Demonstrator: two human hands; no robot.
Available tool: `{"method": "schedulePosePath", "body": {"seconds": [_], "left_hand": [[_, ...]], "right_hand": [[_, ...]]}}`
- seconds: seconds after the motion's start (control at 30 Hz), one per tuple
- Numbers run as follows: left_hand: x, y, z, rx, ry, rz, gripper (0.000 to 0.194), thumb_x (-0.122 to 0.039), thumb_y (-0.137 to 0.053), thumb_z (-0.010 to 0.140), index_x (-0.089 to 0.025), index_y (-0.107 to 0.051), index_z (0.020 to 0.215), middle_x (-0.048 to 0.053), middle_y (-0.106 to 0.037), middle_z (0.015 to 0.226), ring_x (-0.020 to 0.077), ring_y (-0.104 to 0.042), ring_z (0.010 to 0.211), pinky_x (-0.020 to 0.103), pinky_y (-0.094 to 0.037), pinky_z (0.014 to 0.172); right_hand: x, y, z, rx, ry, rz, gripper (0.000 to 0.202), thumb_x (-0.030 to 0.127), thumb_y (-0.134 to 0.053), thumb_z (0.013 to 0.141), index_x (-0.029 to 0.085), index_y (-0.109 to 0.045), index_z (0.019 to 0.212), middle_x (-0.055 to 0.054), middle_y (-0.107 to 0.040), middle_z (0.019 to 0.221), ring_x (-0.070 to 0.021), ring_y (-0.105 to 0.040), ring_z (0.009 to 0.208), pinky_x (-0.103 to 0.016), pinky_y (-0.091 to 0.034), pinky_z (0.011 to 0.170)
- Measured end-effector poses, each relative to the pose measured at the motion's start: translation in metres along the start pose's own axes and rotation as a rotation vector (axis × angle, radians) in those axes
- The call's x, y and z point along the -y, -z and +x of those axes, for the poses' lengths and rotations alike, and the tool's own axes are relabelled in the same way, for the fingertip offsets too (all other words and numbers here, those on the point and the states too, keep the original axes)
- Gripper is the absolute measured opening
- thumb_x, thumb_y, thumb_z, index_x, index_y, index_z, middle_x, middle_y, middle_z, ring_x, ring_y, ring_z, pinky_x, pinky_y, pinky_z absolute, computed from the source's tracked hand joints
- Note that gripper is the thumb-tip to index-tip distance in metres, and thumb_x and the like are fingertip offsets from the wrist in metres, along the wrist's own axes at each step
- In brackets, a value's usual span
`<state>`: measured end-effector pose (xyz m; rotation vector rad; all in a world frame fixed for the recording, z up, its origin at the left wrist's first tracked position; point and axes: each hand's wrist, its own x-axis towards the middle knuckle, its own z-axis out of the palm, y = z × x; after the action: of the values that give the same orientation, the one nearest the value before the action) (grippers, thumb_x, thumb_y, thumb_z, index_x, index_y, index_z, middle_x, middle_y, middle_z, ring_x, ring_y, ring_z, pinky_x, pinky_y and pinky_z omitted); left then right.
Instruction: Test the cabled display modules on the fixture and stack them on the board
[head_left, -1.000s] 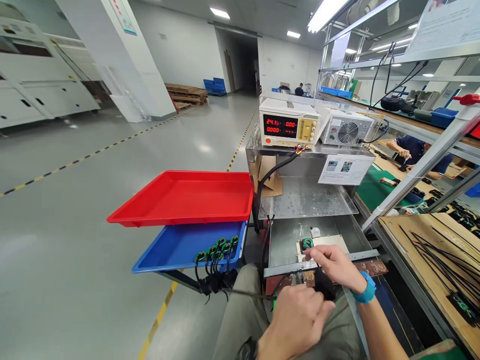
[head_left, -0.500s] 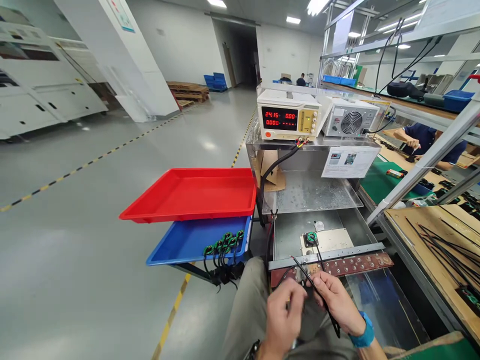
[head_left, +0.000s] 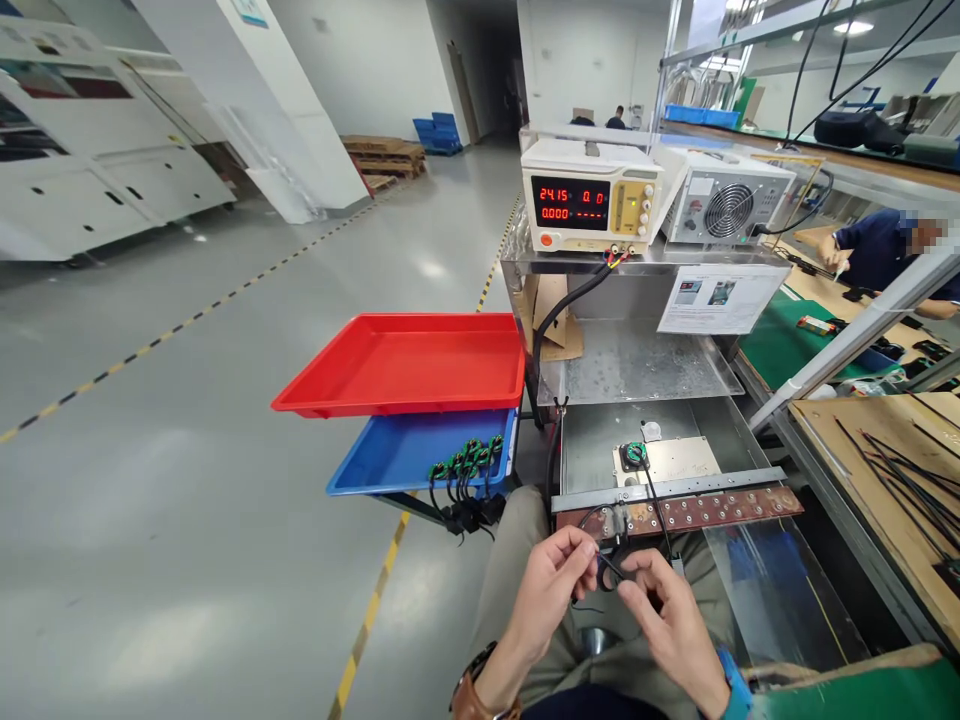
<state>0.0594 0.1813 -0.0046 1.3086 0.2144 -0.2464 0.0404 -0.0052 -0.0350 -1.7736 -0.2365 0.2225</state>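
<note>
My left hand (head_left: 551, 585) and my right hand (head_left: 664, 615) meet over my lap, both pinching the end of a thin black cable (head_left: 651, 497). The cable runs up to a small green ring part (head_left: 634, 454) seated on a beige plate (head_left: 667, 460) inside the steel fixture (head_left: 600, 440). A rusty perforated strip (head_left: 712, 512) crosses the fixture's front edge just above my hands. Several more green ring parts with black leads (head_left: 466, 462) hang over the edge of the blue tray (head_left: 409, 455).
A red tray (head_left: 405, 365) sits above the blue one at left. A power supply with red digits (head_left: 589, 198) and a fan unit (head_left: 724, 205) stand on the fixture's top. A wooden board with black cables (head_left: 889, 460) lies right. Another person (head_left: 885, 255) works beyond it.
My right hand came off the ring part on the plate and dropped to my lap. Both hands now hold the cable end lower. The view has tilted down and left.
</note>
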Motion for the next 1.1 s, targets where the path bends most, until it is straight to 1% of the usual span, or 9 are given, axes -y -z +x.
{"method": "schedulePosePath", "body": {"seconds": [0.1, 0.13, 0.2, 0.27, 0.43, 0.63, 0.8, 0.97, 1.1], "left_hand": [[-0.002, 0.015, -0.001, 0.073, 0.057, 0.097, 0.055, -0.067, -0.073, 0.075, -0.015, -0.057, 0.074, -0.001, -0.057, 0.061, 0.0087, -0.051, 0.053, 0.020, -0.036, 0.050], [-0.003, 0.022, -0.001, 0.123, 0.094, 0.112, 0.053, -0.065, -0.074, 0.075, -0.014, -0.058, 0.073, -0.001, -0.058, 0.060, 0.0085, -0.051, 0.053, 0.020, -0.036, 0.050], [-0.005, 0.033, -0.001, 0.239, 0.173, 0.112, 0.048, -0.058, -0.076, 0.076, -0.014, -0.059, 0.072, 0.000, -0.059, 0.057, 0.0082, -0.051, 0.051, 0.019, -0.035, 0.050], [-0.006, 0.042, 0.000, 0.334, 0.240, 0.087, 0.041, -0.050, -0.079, 0.075, -0.013, -0.062, 0.071, 0.000, -0.060, 0.056, 0.0079, -0.052, 0.049, 0.019, -0.034, 0.050], [0.004, 0.050, 0.001, 0.467, 0.378, -0.027, 0.031, -0.040, -0.080, 0.068, -0.011, -0.067, 0.070, 0.003, -0.061, 0.054, 0.0098, -0.053, 0.046, 0.020, -0.032, 0.045], [0.026, 0.046, 0.003, 0.506, 0.493, -0.256, 0.026, -0.035, -0.077, 0.060, -0.014, -0.063, 0.064, -0.001, -0.052, 0.047, 0.0095, -0.046, 0.039, 0.021, -0.029, 0.041], [0.037, 0.045, 0.003, 0.529, 0.546, -0.393, 0.021, -0.028, -0.075, 0.060, -0.015, -0.058, 0.061, -0.003, -0.046, 0.047, 0.0065, -0.037, 0.039, 0.021, -0.026, 0.041], [0.043, 0.048, 0.004, 0.622, 0.585, -0.468, 0.022, -0.026, -0.078, 0.060, -0.014, -0.060, 0.062, -0.003, -0.044, 0.048, 0.0068, -0.036, 0.040, 0.022, -0.021, 0.041], [0.046, 0.049, 0.005, 0.693, 0.595, -0.529, 0.029, -0.030, -0.083, 0.061, -0.013, -0.059, 0.063, -0.002, -0.045, 0.047, 0.0068, -0.037, 0.039, 0.023, -0.017, 0.041]], "right_hand": [[0.009, -0.002, -0.006, -0.023, 0.183, -0.226, 0.016, 0.032, -0.052, 0.103, 0.020, -0.062, 0.104, -0.002, -0.061, 0.084, -0.0134, -0.054, 0.073, -0.025, -0.038, 0.067], [0.011, -0.002, -0.007, -0.013, 0.247, -0.265, 0.014, 0.029, -0.052, 0.103, 0.021, -0.063, 0.105, -0.003, -0.063, 0.087, -0.0136, -0.056, 0.075, -0.025, -0.038, 0.068], [0.014, 0.001, -0.007, 0.023, 0.337, -0.314, 0.013, 0.025, -0.053, 0.103, 0.021, -0.065, 0.107, -0.002, -0.062, 0.084, -0.0132, -0.057, 0.072, -0.024, -0.038, 0.065], [0.014, 0.005, -0.005, 0.074, 0.370, -0.331, 0.014, 0.024, -0.053, 0.103, 0.021, -0.066, 0.106, -0.001, -0.060, 0.078, -0.0127, -0.054, 0.067, -0.025, -0.035, 0.062], [0.011, 0.010, 0.001, 0.153, 0.364, -0.250, 0.017, 0.024, -0.053, 0.103, 0.018, -0.068, 0.097, -0.002, -0.059, 0.075, -0.0125, -0.052, 0.066, -0.025, -0.035, 0.061], [-0.001, 0.005, 0.004, 0.186, 0.290, -0.188, 0.021, 0.028, -0.053, 0.103, 0.018, -0.071, 0.097, -0.004, -0.060, 0.076, -0.0144, -0.054, 0.068, -0.026, -0.038, 0.064], [-0.006, 0.004, 0.006, 0.213, 0.223, -0.208, 0.026, 0.032, -0.051, 0.103, 0.018, -0.071, 0.095, -0.005, -0.061, 0.077, -0.0167, -0.054, 0.069, -0.028, -0.039, 0.065], [-0.004, 0.002, 0.010, 0.257, 0.205, -0.221, 0.032, 0.036, -0.048, 0.104, 0.018, -0.071, 0.091, -0.004, -0.058, 0.074, -0.0163, -0.052, 0.067, -0.028, -0.037, 0.064], [-0.007, -0.002, 0.012, 0.278, 0.186, -0.145, 0.032, 0.037, -0.048, 0.104, 0.018, -0.070, 0.090, -0.004, -0.059, 0.075, -0.0162, -0.052, 0.069, -0.027, -0.037, 0.066]]}}
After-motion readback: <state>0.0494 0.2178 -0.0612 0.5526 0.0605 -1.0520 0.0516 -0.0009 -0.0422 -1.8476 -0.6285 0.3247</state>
